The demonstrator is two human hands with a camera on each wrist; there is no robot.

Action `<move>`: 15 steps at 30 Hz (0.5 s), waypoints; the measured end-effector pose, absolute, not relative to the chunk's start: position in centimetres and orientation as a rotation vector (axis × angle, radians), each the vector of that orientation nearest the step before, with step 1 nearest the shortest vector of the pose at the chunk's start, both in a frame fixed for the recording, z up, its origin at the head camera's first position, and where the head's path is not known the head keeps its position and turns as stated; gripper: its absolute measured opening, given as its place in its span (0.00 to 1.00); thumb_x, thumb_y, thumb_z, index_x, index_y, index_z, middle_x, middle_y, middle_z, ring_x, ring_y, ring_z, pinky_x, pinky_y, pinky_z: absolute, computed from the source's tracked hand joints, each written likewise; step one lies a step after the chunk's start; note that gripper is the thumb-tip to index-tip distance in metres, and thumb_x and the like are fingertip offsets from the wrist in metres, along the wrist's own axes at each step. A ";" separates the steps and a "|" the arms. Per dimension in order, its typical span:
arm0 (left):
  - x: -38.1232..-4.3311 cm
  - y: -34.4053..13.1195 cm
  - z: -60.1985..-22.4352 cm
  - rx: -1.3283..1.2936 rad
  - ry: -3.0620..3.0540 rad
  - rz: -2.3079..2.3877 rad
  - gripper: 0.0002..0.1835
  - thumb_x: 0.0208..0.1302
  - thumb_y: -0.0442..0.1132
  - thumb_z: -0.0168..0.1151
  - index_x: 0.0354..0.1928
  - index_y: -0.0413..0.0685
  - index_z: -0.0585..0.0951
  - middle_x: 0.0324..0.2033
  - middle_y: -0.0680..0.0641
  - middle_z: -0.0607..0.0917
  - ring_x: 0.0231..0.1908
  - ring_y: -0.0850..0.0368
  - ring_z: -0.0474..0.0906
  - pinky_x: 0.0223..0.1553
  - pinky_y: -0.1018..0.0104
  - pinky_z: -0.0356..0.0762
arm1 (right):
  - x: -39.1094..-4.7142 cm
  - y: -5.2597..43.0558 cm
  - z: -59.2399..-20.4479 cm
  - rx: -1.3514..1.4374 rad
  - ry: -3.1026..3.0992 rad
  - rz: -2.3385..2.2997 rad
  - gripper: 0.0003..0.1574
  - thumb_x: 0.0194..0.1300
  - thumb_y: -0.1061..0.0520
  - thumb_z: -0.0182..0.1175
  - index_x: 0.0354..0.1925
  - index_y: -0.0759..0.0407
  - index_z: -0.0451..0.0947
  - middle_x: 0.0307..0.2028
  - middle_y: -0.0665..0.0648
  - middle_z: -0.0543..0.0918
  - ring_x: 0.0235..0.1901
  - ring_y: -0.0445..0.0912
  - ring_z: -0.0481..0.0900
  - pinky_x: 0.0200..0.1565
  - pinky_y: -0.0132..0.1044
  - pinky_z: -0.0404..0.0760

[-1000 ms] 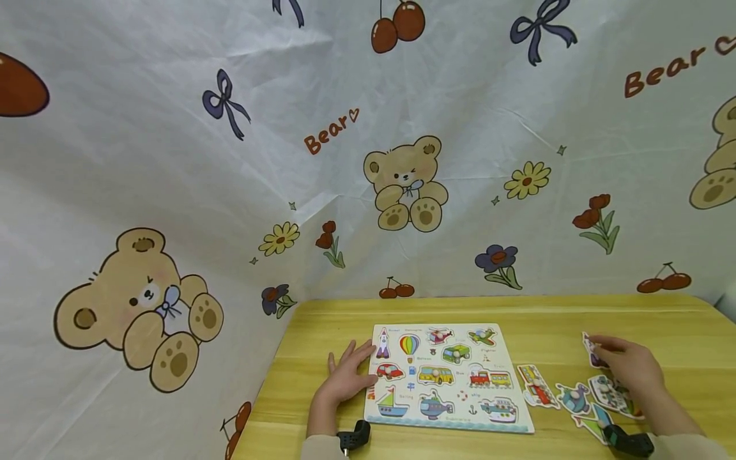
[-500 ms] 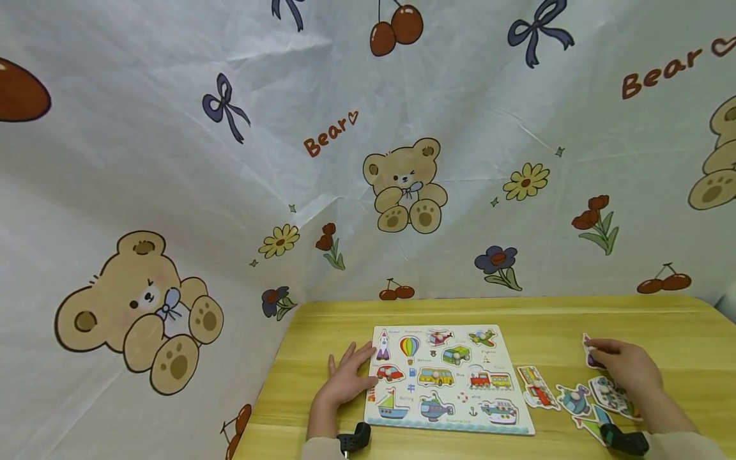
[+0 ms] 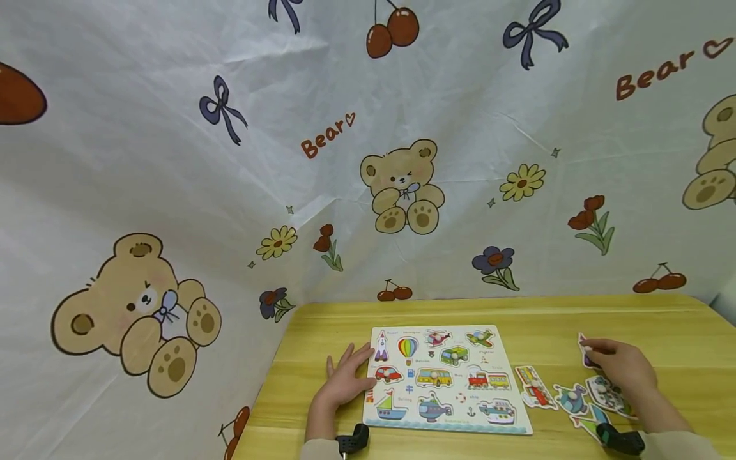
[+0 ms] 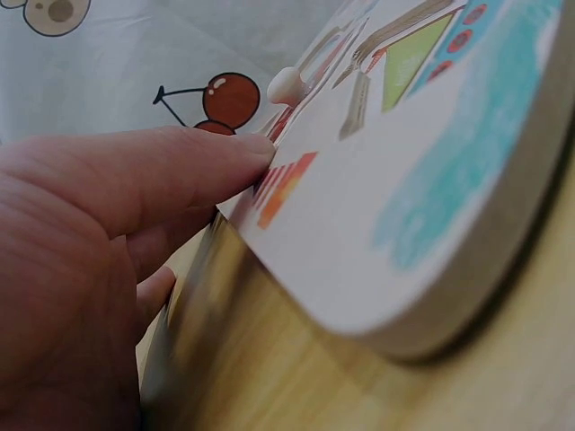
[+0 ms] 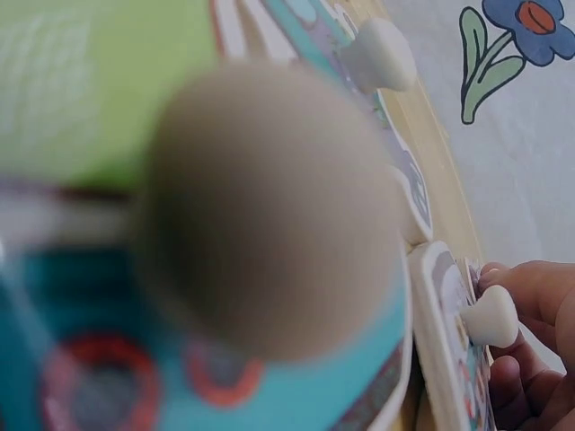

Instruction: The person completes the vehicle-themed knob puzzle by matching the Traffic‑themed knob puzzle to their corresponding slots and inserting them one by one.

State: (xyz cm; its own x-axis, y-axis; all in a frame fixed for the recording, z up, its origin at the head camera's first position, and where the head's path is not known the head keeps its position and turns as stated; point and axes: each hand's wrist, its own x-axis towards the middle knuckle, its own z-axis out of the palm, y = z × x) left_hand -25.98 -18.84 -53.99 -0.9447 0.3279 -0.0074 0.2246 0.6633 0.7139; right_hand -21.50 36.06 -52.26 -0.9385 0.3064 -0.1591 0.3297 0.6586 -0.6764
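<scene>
Pinching a small flat piece, pointed, white-edged and partly purple (image 3: 585, 358), the right hand (image 3: 625, 369) is, in the head view, at the far side of a loose group of pieces, on the right of the yellow wood-grain table (image 3: 546, 332). Near it lie a red vehicle-shaped piece (image 3: 536, 388) and a blue rounded piece (image 3: 572, 400). To do this step well, in my judgement, the fingertips should take the small piece by its edges and keep it clear of its neighbours. The grip looks narrow, only about the thickness of the piece. On the left, the left hand (image 3: 344, 381) has its fingers spread at the left edge of the white rectangular picture board (image 3: 460, 410); light pressure there should be enough.

In the left wrist view, the thumb (image 4: 211, 162) touches the board beside a red-orange striped print (image 4: 286, 190); it clamps nothing.

In the right wrist view, a large blurred pale knob (image 5: 269, 206) hides much. At the right, fingers (image 5: 539, 292) come together just beyond 1 smaller white knob (image 5: 492, 316); how deep they hold the piece, I cannot tell.
</scene>
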 end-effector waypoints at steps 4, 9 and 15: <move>-25.9 -18.9 -54.1 0.457 2.738 1.153 0.35 0.60 0.43 0.68 0.71 0.52 0.71 0.75 0.49 0.66 0.79 0.37 0.45 0.68 0.26 0.16 | -21.5 36.0 -52.2 0.532 2.834 -1.170 0.33 0.74 0.45 0.52 0.64 0.69 0.72 0.64 0.80 0.69 0.56 0.75 0.70 0.48 0.63 0.70; -26.0 -18.9 -54.1 0.458 2.735 1.157 0.35 0.60 0.43 0.68 0.71 0.52 0.72 0.75 0.49 0.66 0.79 0.37 0.45 0.68 0.26 0.16 | -21.4 36.1 -52.3 0.529 2.847 -1.166 0.33 0.74 0.45 0.52 0.63 0.70 0.72 0.63 0.80 0.70 0.56 0.75 0.71 0.48 0.64 0.70; -26.0 -18.8 -54.1 0.445 2.724 1.171 0.35 0.60 0.43 0.68 0.71 0.54 0.71 0.75 0.50 0.66 0.79 0.38 0.44 0.68 0.28 0.14 | -21.4 36.0 -52.4 0.581 2.818 -1.223 0.33 0.74 0.45 0.53 0.64 0.70 0.72 0.64 0.80 0.69 0.57 0.74 0.70 0.49 0.63 0.70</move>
State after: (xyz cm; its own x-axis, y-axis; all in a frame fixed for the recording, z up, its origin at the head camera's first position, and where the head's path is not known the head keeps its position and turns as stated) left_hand -26.05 -18.83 -54.05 -0.9460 0.3239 -0.0143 0.2124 0.6527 0.7273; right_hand -21.40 36.03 -52.36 -0.9309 0.3287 -0.1592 0.3408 0.6248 -0.7025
